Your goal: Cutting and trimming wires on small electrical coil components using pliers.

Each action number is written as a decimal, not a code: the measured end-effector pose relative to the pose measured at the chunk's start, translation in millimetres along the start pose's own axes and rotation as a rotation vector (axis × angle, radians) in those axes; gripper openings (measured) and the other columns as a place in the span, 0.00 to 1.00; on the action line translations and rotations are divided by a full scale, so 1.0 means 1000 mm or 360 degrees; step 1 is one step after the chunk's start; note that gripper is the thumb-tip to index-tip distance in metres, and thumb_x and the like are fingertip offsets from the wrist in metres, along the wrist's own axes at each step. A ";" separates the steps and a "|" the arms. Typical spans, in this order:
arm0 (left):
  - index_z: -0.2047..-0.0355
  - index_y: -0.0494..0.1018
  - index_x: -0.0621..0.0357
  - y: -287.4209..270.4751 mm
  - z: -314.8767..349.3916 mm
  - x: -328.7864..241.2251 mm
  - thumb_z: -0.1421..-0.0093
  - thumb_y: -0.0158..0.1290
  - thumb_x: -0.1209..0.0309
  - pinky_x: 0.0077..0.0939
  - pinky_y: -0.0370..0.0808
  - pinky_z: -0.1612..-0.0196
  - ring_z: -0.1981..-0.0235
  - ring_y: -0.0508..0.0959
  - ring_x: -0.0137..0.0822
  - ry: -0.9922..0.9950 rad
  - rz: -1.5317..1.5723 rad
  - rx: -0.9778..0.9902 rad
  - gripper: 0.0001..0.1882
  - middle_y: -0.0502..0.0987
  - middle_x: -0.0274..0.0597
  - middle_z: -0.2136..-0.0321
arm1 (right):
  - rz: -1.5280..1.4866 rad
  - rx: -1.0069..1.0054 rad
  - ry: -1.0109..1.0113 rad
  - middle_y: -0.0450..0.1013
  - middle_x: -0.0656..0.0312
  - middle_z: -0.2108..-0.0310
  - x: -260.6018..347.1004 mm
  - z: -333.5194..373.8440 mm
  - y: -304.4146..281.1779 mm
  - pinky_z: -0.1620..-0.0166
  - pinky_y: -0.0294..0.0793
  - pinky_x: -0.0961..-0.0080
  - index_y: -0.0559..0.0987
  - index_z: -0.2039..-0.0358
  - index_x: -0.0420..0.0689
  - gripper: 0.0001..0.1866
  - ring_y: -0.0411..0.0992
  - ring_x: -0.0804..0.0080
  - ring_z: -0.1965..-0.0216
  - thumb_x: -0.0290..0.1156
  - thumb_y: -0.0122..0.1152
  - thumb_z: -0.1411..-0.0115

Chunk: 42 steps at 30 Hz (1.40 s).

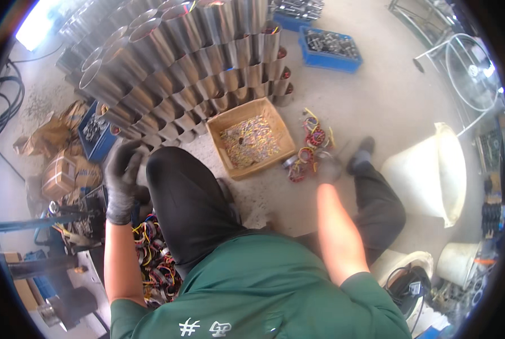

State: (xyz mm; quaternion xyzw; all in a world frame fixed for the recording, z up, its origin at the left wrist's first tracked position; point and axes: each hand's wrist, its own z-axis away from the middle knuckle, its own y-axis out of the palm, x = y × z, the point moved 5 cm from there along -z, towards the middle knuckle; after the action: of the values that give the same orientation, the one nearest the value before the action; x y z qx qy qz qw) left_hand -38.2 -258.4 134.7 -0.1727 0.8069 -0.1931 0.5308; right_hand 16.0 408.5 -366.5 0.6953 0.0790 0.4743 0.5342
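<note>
The gloved left hand (122, 178) hangs above the tangle of coloured wire coils (153, 257) beside the knee — fingers curled, grip unclear. Further right sits a cardboard box (251, 137); past it, the blurred right hand (329, 169) reaches the wound coils (309, 152) on the floor — closure unreadable.

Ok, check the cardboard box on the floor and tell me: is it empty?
No, the cardboard box holds a layer of small multicoloured pieces across its bottom.

Wound coil rings (306, 152), red-yellow wires, scattered on floor beside cardboard box (251, 137).
</note>
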 end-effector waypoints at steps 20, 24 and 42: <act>0.61 0.73 0.60 0.288 0.021 -0.046 0.36 0.48 0.67 0.18 0.69 0.75 0.77 0.71 0.22 -0.0600 0.0817 0.1479 0.10 0.73 0.31 0.72 | 0.0662 0.0394 0.0346 0.70 0.66 0.77 0.067 0.165 0.386 0.76 0.67 0.76 0.73 0.69 0.49 0.04 0.68 0.75 0.78 0.24 0.53 0.41; 0.72 0.72 0.55 0.279 0.025 -0.022 0.38 0.51 0.65 0.17 0.60 0.82 0.85 0.64 0.20 -0.0662 0.0817 0.1403 0.08 0.69 0.28 0.81 | 0.0501 0.0120 0.0699 0.69 0.65 0.82 0.035 0.173 0.387 0.82 0.64 0.73 0.72 0.71 0.47 0.05 0.68 0.73 0.83 0.23 0.58 0.47; 0.70 0.72 0.51 0.289 0.029 0.038 0.39 0.52 0.62 0.18 0.54 0.82 0.85 0.58 0.18 -0.0872 0.0589 0.1121 0.08 0.62 0.22 0.83 | 0.0131 -0.0133 0.0889 0.68 0.63 0.75 -0.017 0.194 0.373 0.68 0.71 0.72 0.72 0.68 0.43 0.06 0.66 0.73 0.73 0.32 0.54 0.40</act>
State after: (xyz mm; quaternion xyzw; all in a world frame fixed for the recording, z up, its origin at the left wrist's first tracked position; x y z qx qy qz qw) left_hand -46.8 -30.9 -49.0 0.1195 0.5402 -0.3045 0.7754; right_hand 3.3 113.5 -67.4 0.5177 0.1751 0.6716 0.5002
